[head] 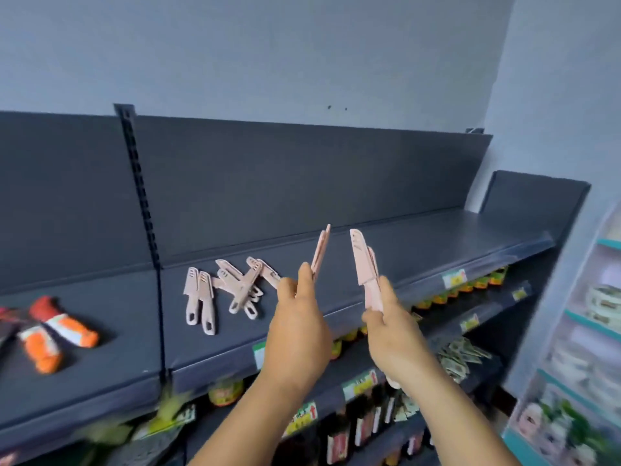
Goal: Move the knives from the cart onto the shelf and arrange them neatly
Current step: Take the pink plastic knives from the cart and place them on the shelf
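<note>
Two orange-and-red packets [60, 331] lie at the far left of the shelf [420, 237], well apart from my work, so I read them as other stock that marks where the knife section should stop. Next along, just right of the slotted upright [141, 196], two sheathed pink knives [199, 299] lie side by side with handles toward me, which looks like the start of a tidy row; beside them a loose heap of knives [243, 285] lies crossed over one another, dropped rather than arranged, and I judge those need straightening later. My left hand [297, 327] is raised in front of the shelf edge, fingers curled around the handles of a small bunch of knives [321, 250] whose sheathed blades point up and away, a sensible way to carry them clear of my wrist. My right hand [391, 334] grips a second bunch [364, 260] in the same manner, tips up, just apart from the first. Both bunches hover above the bare stretch of shelf right of the heap, which I take as the landing spot. Below, jars and bottles [356, 428] fill the lower shelves. I cannot see the cart from here.
</note>
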The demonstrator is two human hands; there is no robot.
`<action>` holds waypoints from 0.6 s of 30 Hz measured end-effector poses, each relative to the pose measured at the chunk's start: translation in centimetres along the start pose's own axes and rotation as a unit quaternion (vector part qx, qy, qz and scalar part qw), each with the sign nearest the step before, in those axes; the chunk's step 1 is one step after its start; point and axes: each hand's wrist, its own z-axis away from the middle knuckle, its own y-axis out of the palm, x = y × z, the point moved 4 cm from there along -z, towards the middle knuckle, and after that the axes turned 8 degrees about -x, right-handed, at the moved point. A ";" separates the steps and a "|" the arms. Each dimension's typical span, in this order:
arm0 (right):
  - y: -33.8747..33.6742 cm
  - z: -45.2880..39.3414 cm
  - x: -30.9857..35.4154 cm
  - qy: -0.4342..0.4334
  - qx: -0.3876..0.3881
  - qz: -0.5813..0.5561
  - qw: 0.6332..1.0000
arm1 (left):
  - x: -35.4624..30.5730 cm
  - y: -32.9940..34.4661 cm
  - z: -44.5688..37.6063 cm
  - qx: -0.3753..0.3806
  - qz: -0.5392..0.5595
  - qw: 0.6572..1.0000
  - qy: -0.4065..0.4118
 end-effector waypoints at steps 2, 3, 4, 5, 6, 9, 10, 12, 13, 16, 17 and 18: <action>2.1 -1.3 2.1 -0.020 0.021 0.010 1.000 | 2.1 -1.1 -1.6 -0.008 -0.016 1.000 -0.010; 3.2 -1.9 3.0 -0.030 0.029 0.018 0.999 | 3.2 -1.5 -2.4 -0.010 -0.032 0.999 -0.018; 4.2 -2.6 3.8 -0.040 0.035 0.026 0.998 | 4.3 -1.9 -3.2 -0.013 -0.053 0.998 -0.027; 5.2 -3.4 4.5 -0.047 0.040 0.032 0.998 | 5.4 -2.2 -3.9 -0.014 -0.077 0.996 -0.039; 6.3 -4.2 5.1 -0.054 0.047 0.037 0.997 | 6.5 -2.4 -4.7 -0.015 -0.101 0.994 -0.051; 9.6 -6.9 6.5 -0.077 0.071 0.064 0.993 | 9.7 -2.6 -6.6 -0.002 -0.153 0.984 -0.094; 10.8 -7.7 6.8 -0.084 0.079 0.080 0.990 | 10.7 -2.5 -7.2 0.007 -0.172 0.978 -0.113; 12.8 -9.3 7.2 -0.110 0.094 0.122 0.982 | 12.1 -2.1 -8.1 0.024 -0.220 0.964 -0.147; 13.7 -10.0 7.3 -0.128 0.099 0.147 0.976 | 12.7 -1.9 -8.5 0.032 -0.248 0.956 -0.155; 16.5 -12.0 7.6 -0.167 0.117 0.199 0.959 | 13.8 -1.0 -9.5 0.033 -0.266 0.949 -0.167; 17.3 -12.4 7.7 -0.175 0.127 0.210 0.954 | 14.1 -0.6 -9.8 0.042 -0.276 0.946 -0.163; 18.0 -12.8 7.7 -0.182 0.137 0.221 0.948 | 14.2 -0.1 -10.2 0.070 -0.312 0.936 -0.150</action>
